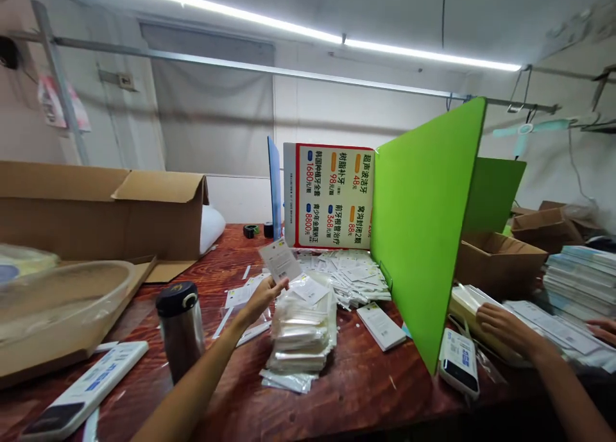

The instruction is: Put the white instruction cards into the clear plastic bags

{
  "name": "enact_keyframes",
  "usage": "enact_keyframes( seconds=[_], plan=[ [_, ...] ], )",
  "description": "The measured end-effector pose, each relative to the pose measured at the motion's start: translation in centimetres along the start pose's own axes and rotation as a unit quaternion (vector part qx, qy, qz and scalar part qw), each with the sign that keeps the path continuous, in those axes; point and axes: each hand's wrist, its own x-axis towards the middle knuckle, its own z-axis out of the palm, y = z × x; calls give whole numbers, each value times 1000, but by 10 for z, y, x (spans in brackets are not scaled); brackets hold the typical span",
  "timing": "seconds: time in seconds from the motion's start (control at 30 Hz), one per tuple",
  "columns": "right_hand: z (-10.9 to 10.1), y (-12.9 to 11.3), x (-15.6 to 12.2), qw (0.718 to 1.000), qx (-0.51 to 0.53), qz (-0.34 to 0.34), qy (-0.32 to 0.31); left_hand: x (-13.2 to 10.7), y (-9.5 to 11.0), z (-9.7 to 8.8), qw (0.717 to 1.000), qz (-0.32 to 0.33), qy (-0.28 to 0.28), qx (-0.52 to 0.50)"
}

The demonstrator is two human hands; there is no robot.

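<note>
My left hand (269,296) reaches in from the lower left, its fingers closed on the lower edge of a white printed card (279,260). The card is tilted up, with small print and a yellow mark at its top. Just below and right of the hand stands a stack of clear plastic packets (304,333) with white contents. A loose card (310,289) lies on top of the stack. Behind it spreads a heap of similar white cards (353,272). To the right, a neat bundle of cards (382,326) rests on the table. My right hand is out of view.
A green partition (423,230) stands right of the heap, with a printed price board (333,195) behind. Beyond the partition, a co-worker's hand (498,326) touches a pile. At left are a dark flask (180,333), a white device (86,387) and a cardboard box (96,204).
</note>
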Motion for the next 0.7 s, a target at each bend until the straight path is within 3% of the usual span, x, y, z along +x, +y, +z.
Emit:
enact_keyframes(
  seconds=[0.13, 0.23, 0.33, 0.43, 0.57, 0.7],
  plan=[
    [29, -37, 28, 999, 41, -6, 25, -23, 53, 14, 992, 35, -122, 1],
    [52, -68, 60, 987, 142, 36, 71, -49, 79, 27, 978, 34, -208, -6],
    [74, -77, 78, 963, 257, 78, -11, -73, 85, 36, 969, 6, -246, -21],
    [95, -63, 74, 935, 315, 114, -116, -93, 75, 38, 972, -4, -230, -44],
    [115, -32, 66, 921, 341, 153, -107, -105, 56, 28, 988, 38, -140, 54],
    [132, -11, 71, 913, 354, 161, -119, -104, 42, 17, 978, 80, -114, 158]
  ],
)
